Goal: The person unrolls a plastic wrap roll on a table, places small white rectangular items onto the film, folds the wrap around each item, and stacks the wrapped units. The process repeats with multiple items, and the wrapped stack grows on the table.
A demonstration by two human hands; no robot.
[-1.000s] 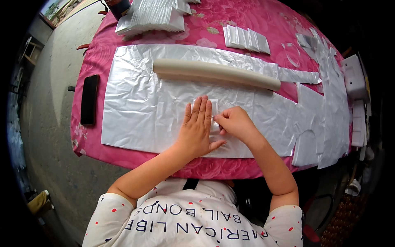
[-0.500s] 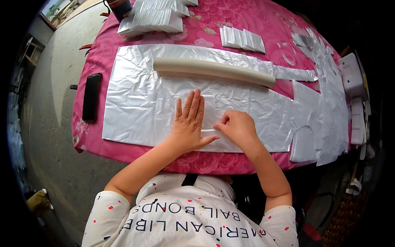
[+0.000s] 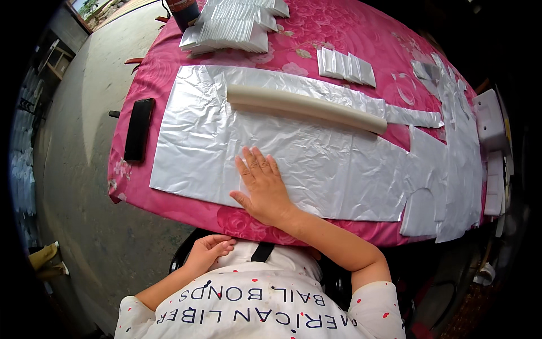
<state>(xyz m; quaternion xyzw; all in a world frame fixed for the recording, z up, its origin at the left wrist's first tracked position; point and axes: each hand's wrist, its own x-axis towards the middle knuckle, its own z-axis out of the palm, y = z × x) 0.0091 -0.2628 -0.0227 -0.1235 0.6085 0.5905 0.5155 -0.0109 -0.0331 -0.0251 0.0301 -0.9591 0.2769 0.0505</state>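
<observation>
Silvery-white thin plastic sheeting (image 3: 192, 147) lies wrinkled across the near part of the table. My right hand (image 3: 262, 189) presses palm down on its near middle, fingers spread, holding nothing. Down by my shirt, just off the table's near edge, is my left hand (image 3: 210, 251). Its fingers are curled and close together; whether anything is between them I cannot make out. Beyond my right hand a pale beige tube (image 3: 307, 107) rests lengthwise on the sheeting.
A pink flowered cloth (image 3: 293, 231) covers the table. Folded plastic packets (image 3: 231, 34) are piled at the far left, with a smaller row of packets (image 3: 345, 68) farther right. A black phone (image 3: 139, 130) lies left, a dark container (image 3: 183, 12) stands behind, and plastic cuttings (image 3: 460, 169) spread right.
My left hand has left the sheeting and dropped to my shirt. My right hand has moved left and opened from a pinch to lie flat. The view has shifted slightly.
</observation>
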